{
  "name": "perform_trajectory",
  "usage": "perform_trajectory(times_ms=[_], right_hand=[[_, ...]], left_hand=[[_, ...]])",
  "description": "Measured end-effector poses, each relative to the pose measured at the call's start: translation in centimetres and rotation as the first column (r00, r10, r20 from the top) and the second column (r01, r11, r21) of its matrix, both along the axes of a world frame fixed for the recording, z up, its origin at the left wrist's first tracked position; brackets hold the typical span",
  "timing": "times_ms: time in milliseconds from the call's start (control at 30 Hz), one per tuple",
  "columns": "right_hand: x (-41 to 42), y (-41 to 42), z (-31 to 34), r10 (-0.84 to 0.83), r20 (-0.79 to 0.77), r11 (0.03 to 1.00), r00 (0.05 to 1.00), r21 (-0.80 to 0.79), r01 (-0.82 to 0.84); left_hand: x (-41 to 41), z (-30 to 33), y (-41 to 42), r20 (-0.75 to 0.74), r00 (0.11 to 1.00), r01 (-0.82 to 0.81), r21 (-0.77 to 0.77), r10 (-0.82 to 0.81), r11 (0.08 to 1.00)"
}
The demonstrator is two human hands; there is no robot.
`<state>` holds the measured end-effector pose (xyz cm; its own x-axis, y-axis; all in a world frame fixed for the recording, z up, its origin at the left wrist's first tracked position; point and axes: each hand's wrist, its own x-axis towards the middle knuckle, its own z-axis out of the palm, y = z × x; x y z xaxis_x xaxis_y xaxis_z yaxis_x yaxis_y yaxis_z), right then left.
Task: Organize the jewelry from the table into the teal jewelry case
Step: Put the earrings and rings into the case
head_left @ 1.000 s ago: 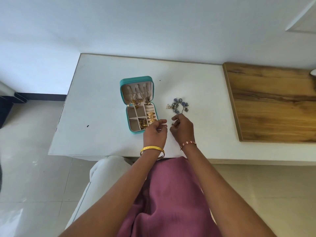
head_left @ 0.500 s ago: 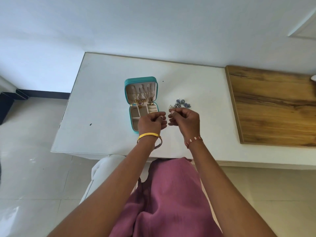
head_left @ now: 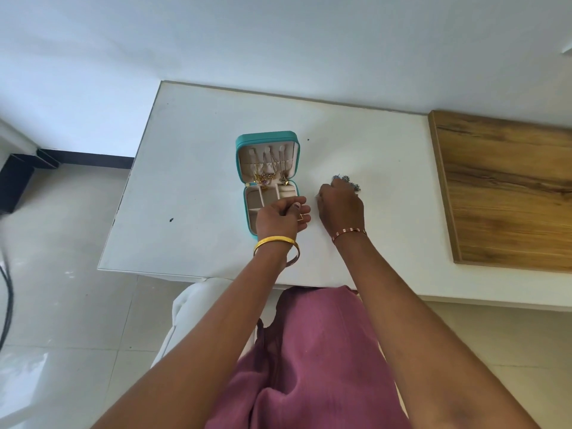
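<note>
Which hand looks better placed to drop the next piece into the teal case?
Probably the left hand: it hovers over the teal case with a small gold triangle. The right hand is beside it.

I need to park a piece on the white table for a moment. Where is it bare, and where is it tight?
Bare: the white table left of the teal jewelry case, and the stretch between the blue bead cluster and the wooden board. Also behind the case. Tight: between the case and beads, where the left hand and right hand work.
</note>
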<state>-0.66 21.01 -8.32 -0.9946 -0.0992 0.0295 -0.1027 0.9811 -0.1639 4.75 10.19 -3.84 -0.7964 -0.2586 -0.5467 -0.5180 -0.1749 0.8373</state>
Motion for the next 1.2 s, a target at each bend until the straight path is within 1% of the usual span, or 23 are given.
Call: perform_trajectory(times_ms=[100,167,200,267,300,367,433,467,500,533,700,833,900,967,1033,1100,1200], right_hand=[[0.8,-0.3,0.3,0.068,-0.032,0.997,0.997,-0.027,-0.069],[1.4,-0.5,0.4,0.067,-0.117,0.996,0.991,-0.053,-0.073],[1.6,-0.5,0.6,0.039,-0.119,0.992,0.992,-0.111,-0.053],[2.0,-0.7,1.3,-0.064,-0.041,0.952,0.997,-0.301,0.049],[2.2,-0.9,1.6,-0.119,-0.005,0.906,0.993,-0.41,0.107],[2.8,-1.5,2.8,-0.179,0.092,0.769,0.98,-0.608,0.198],[3.5,-2.5,3.7,-0.15,0.204,0.63,0.967,-0.734,0.253],[3.8,-3.1,3.8,-0.115,0.248,0.598,0.962,-0.756,0.267],[4.0,-3.7,3.9,-0.077,0.277,0.592,0.958,-0.76,0.267],[4.2,-4.3,4.0,-0.045,0.294,0.607,0.955,-0.751,0.26],[4.2,-6.8,4.5,0.049,0.285,0.743,0.957,-0.651,0.156],[3.7,-7.9,4.3,0.095,0.286,0.831,0.954,-0.55,0.082],[3.6,-8.2,4.1,0.096,0.282,0.857,0.955,-0.511,0.065],[3.5,-8.3,4.1,0.069,0.263,0.854,0.962,-0.515,0.079],[3.7,-8.2,4.2,0.032,0.234,0.825,0.972,-0.555,0.107],[4.1,-8.0,4.5,-0.001,0.228,0.783,0.974,-0.605,0.143],[5.4,-7.7,4.8,-0.01,0.285,0.702,0.959,-0.681,0.209]], left_hand=[[0.6,0.2,-0.3,-0.008,1.0,-0.024,0.054,0.024,0.998],[1.3,0.3,-0.7,-0.021,0.999,-0.028,0.029,0.029,0.999],[1.7,0.3,-1.0,-0.03,0.999,-0.027,0.001,0.027,1.0],[2.5,0.3,-1.7,-0.052,0.998,-0.035,-0.044,0.033,0.998],[2.9,0.2,-2.2,-0.06,0.997,-0.047,-0.056,0.043,0.997],[3.8,0.0,-3.4,-0.069,0.994,-0.091,-0.054,0.088,0.994],[4.5,-0.2,-4.6,-0.06,0.988,-0.147,-0.027,0.145,0.989],[4.7,-0.3,-5.1,-0.052,0.984,-0.169,-0.019,0.168,0.985],[4.9,-0.3,-5.5,-0.046,0.981,-0.191,-0.013,0.19,0.982],[5.0,-0.3,-5.9,-0.038,0.976,-0.213,-0.004,0.212,0.977],[4.7,-0.1,-6.7,-0.006,0.96,-0.28,0.08,0.281,0.957],[4.4,-0.4,-7.0,0.032,0.955,-0.295,0.077,0.294,0.952],[4.4,-0.6,-7.1,0.046,0.954,-0.3,0.075,0.297,0.951],[4.6,-0.8,-7.2,0.047,0.953,-0.303,0.081,0.3,0.949],[4.7,-1.0,-7.2,0.044,0.95,-0.313,0.095,0.31,0.945],[4.8,-1.0,-7.3,0.045,0.947,-0.321,0.109,0.318,0.941],[4.9,-0.9,-7.2,0.05,0.945,-0.327,0.132,0.323,0.936]])
